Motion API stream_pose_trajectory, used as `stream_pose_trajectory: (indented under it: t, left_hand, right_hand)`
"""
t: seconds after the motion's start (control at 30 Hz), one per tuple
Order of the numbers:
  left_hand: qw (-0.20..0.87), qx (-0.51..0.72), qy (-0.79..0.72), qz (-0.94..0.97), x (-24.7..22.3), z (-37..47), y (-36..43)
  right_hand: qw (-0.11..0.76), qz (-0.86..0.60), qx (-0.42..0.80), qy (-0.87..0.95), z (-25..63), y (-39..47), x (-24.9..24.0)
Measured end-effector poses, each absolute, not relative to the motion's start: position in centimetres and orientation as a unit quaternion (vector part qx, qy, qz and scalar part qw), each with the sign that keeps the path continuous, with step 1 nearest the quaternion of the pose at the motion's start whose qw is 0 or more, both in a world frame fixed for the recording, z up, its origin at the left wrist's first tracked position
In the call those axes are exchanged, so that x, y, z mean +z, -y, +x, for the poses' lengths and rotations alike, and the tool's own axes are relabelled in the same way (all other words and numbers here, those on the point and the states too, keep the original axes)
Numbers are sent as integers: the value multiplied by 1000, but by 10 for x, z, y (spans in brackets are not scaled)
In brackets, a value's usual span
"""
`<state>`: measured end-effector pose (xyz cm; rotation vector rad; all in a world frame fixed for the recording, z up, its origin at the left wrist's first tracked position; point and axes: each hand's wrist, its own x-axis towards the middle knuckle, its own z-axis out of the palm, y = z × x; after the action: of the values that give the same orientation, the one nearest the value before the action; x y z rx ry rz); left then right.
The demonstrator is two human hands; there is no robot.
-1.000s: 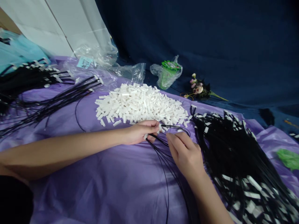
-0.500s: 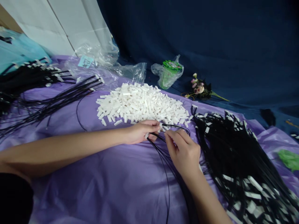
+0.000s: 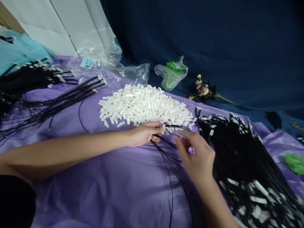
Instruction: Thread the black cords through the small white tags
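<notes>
My left hand (image 3: 144,134) is closed on white connectors, one of them a white piece (image 3: 150,137) at its lower edge, with thin black cables (image 3: 166,155) running out to the right and down. My right hand (image 3: 196,152) is just right of it among these cables, thumb and forefinger apart at the tips; whether a cable lies between them cannot be made out. Directly behind my left hand rises a heap of small white pieces (image 3: 144,103) on the purple cloth (image 3: 114,183).
Black cables with white ends (image 3: 237,152) are piled at the right, and further black cables (image 3: 64,95) lie at the left. Behind are clear plastic bags (image 3: 106,69), a green container in plastic (image 3: 173,76), artificial flowers (image 3: 203,90) and a dark blue curtain (image 3: 201,34).
My right hand has moved a little to the right, away from my left hand, and its thumb and forefinger are further apart. My left hand has hardly moved.
</notes>
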<state>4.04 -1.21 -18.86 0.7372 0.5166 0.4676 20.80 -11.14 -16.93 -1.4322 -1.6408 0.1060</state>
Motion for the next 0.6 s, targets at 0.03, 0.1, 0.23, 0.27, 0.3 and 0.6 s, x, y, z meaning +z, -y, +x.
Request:
stream_pose_trajectory:
  t: [0.03,0.1,0.23,0.27,0.3,0.6]
  left_hand:
    - [875,225,-245,351,-189,40,12]
    - [876,225,-242,353,-190,40,11]
    - [875,225,-240,356,-192,40,11]
    - [877,226,-238,352,-192,40,10]
    - [879,227,-236,348,-192,40,10]
    - [888,247,-239,305,-193,40,10]
  right_hand:
    - [497,-594,107,623,211,113,-167]
    - [555,-593,280,512,219,114,-162]
    - [576,-526,513,360,234,114,-157]
    - [585,-519,516,349,236,114,-157]
    - [597,-520,499,351,237,114,-158]
    - [504,-583,-43,635,226,126,-152]
